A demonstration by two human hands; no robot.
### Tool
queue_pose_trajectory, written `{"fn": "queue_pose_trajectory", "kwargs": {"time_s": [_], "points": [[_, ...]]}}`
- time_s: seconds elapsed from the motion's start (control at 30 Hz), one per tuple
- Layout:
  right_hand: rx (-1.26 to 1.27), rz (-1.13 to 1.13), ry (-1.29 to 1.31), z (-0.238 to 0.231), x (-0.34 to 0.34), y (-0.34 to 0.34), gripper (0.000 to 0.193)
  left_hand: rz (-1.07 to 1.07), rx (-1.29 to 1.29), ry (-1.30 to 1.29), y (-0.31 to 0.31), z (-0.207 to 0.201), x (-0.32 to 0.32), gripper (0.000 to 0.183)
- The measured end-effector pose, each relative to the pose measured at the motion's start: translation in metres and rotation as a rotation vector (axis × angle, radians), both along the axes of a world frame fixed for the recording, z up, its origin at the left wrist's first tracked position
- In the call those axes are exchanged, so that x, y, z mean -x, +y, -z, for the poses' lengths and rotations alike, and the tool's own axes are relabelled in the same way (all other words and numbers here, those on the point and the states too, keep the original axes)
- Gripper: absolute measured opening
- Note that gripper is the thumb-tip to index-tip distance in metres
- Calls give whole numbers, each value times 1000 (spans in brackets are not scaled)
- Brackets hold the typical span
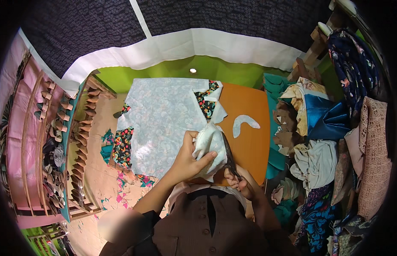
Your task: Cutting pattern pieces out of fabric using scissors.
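Observation:
My left hand (191, 158) is closed on a bunched piece of pale cloth (212, 144), its thumb lying across the front. At the cloth's right edge, my right hand (237, 181) grips the handles of dark scissors (229, 155). The blades point away from me along the cloth; how far apart they are I cannot tell. Behind my hands a large sheet of floral fabric (160, 115) lies with its pale back upward on the orange table (254, 149). Its folded corner (208, 100) shows a black floral face. A curved pale cut piece (245, 124) lies to the right.
Shoe racks (77, 145) with several rows of shoes stand on the left. Fabric scraps (124, 187) are scattered on the tiled floor. Piled cloths (316, 162) crowd the right side, with a blue satin cloth (325, 114) among them. A dark curtain (224, 21) hangs at the far side.

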State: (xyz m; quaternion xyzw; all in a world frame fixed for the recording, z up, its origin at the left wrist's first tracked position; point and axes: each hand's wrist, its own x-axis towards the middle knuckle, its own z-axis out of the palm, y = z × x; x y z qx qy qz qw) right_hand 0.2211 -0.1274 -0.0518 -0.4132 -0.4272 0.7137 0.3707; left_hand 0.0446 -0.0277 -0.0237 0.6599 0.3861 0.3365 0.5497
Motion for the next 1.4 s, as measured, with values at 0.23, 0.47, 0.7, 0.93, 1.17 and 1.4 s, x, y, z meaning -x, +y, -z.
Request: {"fn": "queue_pose_trajectory", "kwargs": {"time_s": [0.23, 0.47, 0.7, 0.93, 1.17, 1.4], "points": [[-162, 126, -369, -11, 2, -2, 92, 36, -18, -56, 7, 0, 16, 34], [-418, 213, -561, -7, 5, -3, 105, 101, 162, -41, 10, 15, 25, 25], [-200, 72, -430, 1, -8, -7, 87, 125, 228, -95, 4, 3, 16, 28], [124, -46, -65, 22, -9, -5, 65, 88, 325, 74, 4, -1, 11, 21], [-157, -14, -200, 11, -8, -1, 65, 112, 314, 153, 3, -2, 9, 20], [7, 22, -191, -8, -3, 3, 69, 75, 389, 69, 7, -7, 12, 19]]}}
